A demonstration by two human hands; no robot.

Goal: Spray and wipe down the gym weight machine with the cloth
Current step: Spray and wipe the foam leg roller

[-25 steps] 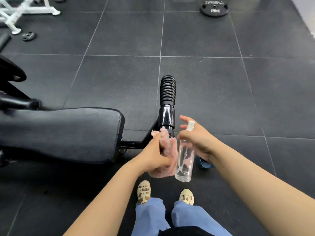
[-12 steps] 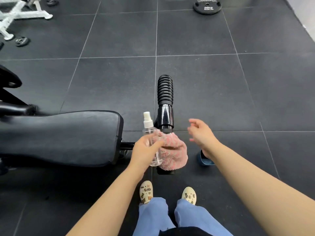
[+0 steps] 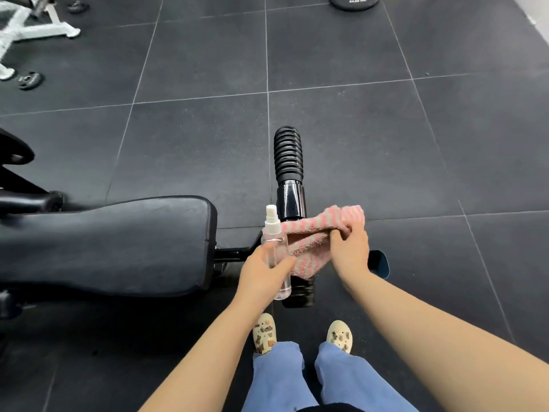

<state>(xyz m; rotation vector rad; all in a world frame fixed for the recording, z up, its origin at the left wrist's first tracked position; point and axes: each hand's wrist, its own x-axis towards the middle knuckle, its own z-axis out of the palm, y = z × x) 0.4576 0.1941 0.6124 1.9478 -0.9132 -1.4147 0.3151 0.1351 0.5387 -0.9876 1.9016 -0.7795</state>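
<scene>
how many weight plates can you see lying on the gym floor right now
3. A large black plate lies at the top edge, cut off by the frame. Two small plates lie top left: one by the white frame's foot, one farther back. Others may be hidden.

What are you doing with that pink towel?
A person is cleaning a gym machine. The right hand grips the pink towel, which lies draped over the machine's bar just below the ribbed black grip. The left hand holds a clear spray bottle upright beside the towel. The padded black seat sits to the left. A weight plate lies on the floor further off.
</scene>
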